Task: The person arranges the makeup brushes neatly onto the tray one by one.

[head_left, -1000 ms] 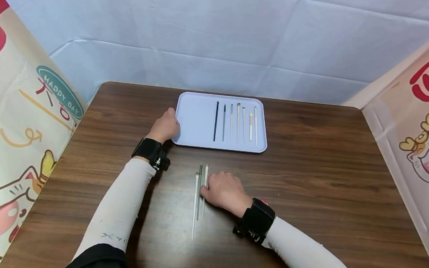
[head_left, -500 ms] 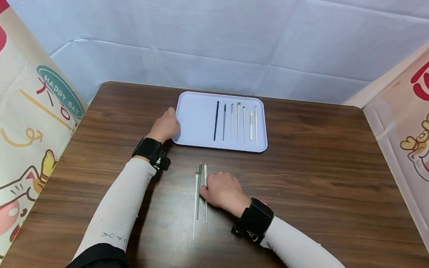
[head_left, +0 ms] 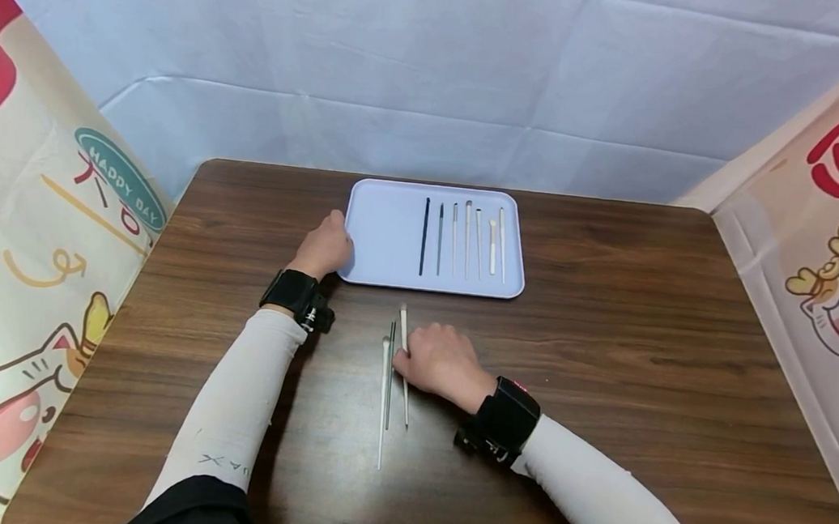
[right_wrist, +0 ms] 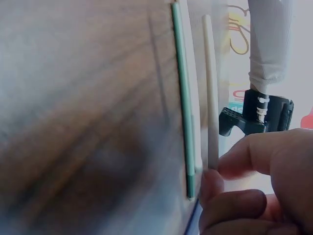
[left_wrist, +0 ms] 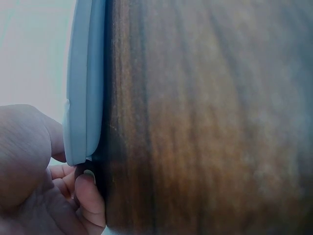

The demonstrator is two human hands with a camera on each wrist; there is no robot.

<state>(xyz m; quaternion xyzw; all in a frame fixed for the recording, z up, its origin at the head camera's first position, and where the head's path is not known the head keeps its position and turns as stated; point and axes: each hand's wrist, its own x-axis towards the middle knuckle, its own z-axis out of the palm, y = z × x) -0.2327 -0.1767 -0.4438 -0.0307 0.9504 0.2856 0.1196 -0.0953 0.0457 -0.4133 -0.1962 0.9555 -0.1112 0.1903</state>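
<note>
My left hand (head_left: 323,245) grips the left edge of a pale tray (head_left: 384,247); in the left wrist view the thumb lies at the rim (left_wrist: 80,88) and fingertips curl below it. With my right hand (head_left: 445,365) I pinch a slim white brush (head_left: 404,323) between thumb and finger. In the right wrist view its pale handle (right_wrist: 212,83) stands apart from the tabletop. Just left of it, a green-handled brush (head_left: 388,398) and another white brush (head_left: 381,422) lie side by side on the table.
Several thin brushes lie in a row on the tray's right half, from a black one (head_left: 424,236) to pale ones (head_left: 502,247). The dark wooden table (head_left: 605,324) ends at a pale cloth backdrop (head_left: 418,75), with printed sheets (head_left: 827,290) at both sides.
The white brush in my right hand has tilted and shifted slightly forward, toward the tray, away from the two beside it. My left hand stays on the tray.
</note>
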